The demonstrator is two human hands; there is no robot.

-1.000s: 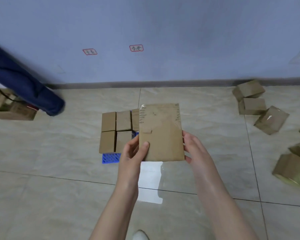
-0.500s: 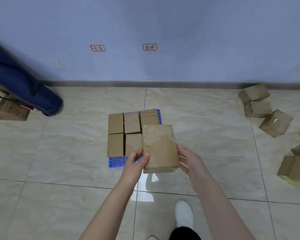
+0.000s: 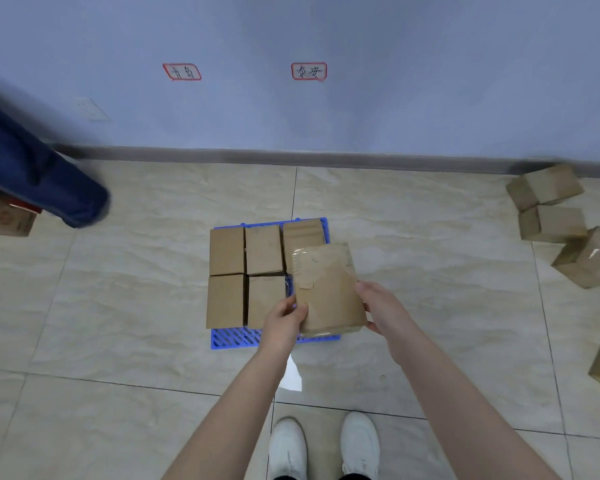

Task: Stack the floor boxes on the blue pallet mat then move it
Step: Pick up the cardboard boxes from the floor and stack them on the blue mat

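Note:
A blue slatted pallet mat point(image 3: 234, 337) lies on the tiled floor in the middle of the head view. Several brown cardboard boxes point(image 3: 226, 251) stand on it in two rows. I hold a taped cardboard box point(image 3: 328, 289) over the mat's near right corner, tilted slightly. My left hand point(image 3: 284, 318) grips its lower left edge with the thumb on top. My right hand point(image 3: 381, 308) grips its right side. The mat's right part is hidden under the held box.
Loose cardboard boxes point(image 3: 551, 223) lie scattered on the floor at the right, near the wall and the frame's edge. Someone's leg in blue trousers point(image 3: 42, 174) stands at the left, beside another carton point(image 3: 4, 220). My white shoes point(image 3: 288, 445) are below.
I have lowered the held box from chest height down to the mat's near right corner, and stepped closer. My shoes have come into view.

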